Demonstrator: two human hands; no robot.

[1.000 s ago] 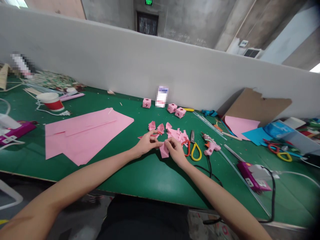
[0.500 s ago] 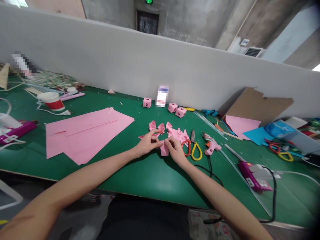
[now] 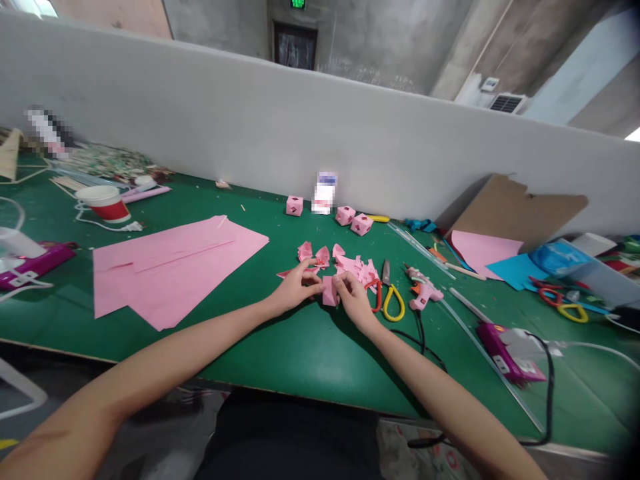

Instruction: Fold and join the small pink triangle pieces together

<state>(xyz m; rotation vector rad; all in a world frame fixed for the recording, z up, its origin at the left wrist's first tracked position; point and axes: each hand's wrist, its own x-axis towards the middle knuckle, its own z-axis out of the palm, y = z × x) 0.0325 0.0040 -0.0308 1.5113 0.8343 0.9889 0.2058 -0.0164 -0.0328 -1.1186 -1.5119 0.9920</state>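
Observation:
Between my two hands is a small folded piece of pink paper (image 3: 329, 291). My left hand (image 3: 299, 287) pinches its left edge with thumb and fingertips. On the opposite edge, the fingers of my right hand (image 3: 351, 297) are closed around the paper. Just beyond my hands lie pink paper scraps (image 3: 357, 268) and several small folded pink pieces (image 3: 323, 255). Scissors (image 3: 393, 301) with red and yellow handles rest right of my right hand, beside a pink glue gun (image 3: 425, 292). Farther back, three pink paper cubes (image 3: 295, 206) with cut openings stand near the partition.
Large pink sheets (image 3: 170, 273) cover the left of the green table (image 3: 280, 360). A paper cup (image 3: 103, 203) stands behind them. At right are a purple power strip (image 3: 507, 353), a black cord, clear glue sticks, cardboard (image 3: 515, 210) and a second pair of scissors (image 3: 571, 313). A grey partition (image 3: 225, 120) closes the back.
The folded pink paper has turned slightly and sits more upright between my fingers. My right fingers have shifted a little along its edge. Everything else stays in place.

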